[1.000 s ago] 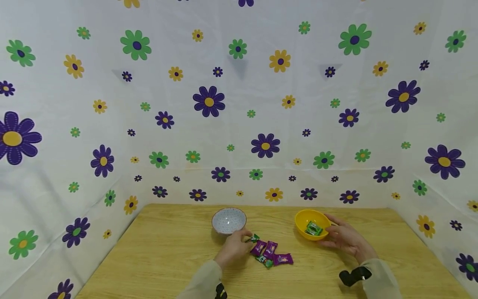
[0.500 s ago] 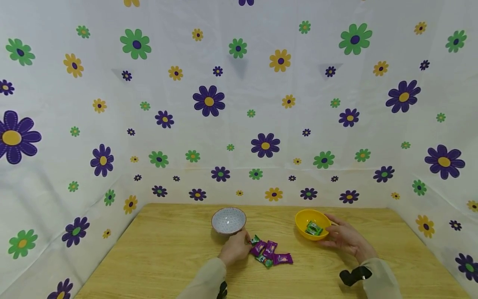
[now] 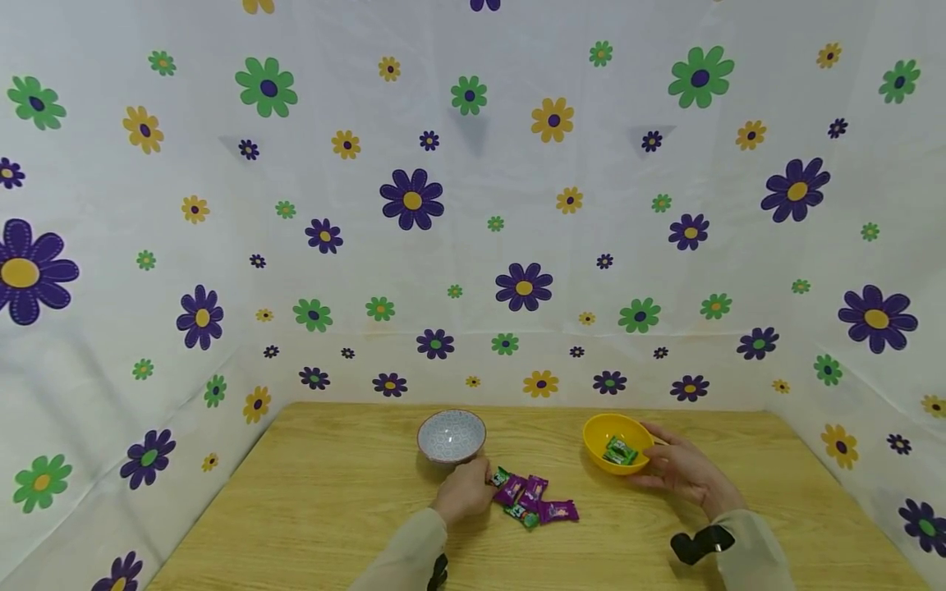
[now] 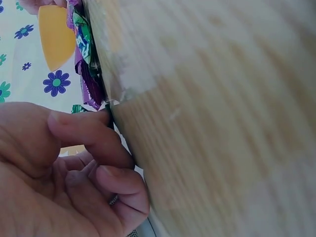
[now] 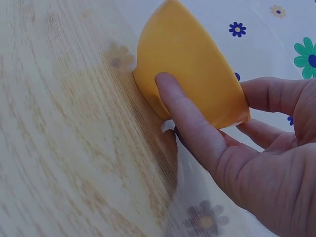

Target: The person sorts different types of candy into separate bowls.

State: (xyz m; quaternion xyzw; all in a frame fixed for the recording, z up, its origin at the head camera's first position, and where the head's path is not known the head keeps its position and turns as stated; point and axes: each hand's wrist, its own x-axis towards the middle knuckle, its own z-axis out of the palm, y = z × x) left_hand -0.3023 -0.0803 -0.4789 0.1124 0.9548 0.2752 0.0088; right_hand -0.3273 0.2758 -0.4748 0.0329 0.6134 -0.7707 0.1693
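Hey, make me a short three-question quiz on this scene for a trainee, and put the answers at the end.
1. True or false: green-wrapped candies lie both on the pale wood-grain tabletop and inside the round, glossy yellow bowl.

2. Fill in the blank: on the tabletop, the purple-wrapped candies number ____.

3. Multiple choice: what is the right hand holding?
A) One of the purple-wrapped candies
B) The round, grey patterned bowl
C) The yellow bowl

Key: 1. True. 2. Three. 3. C.
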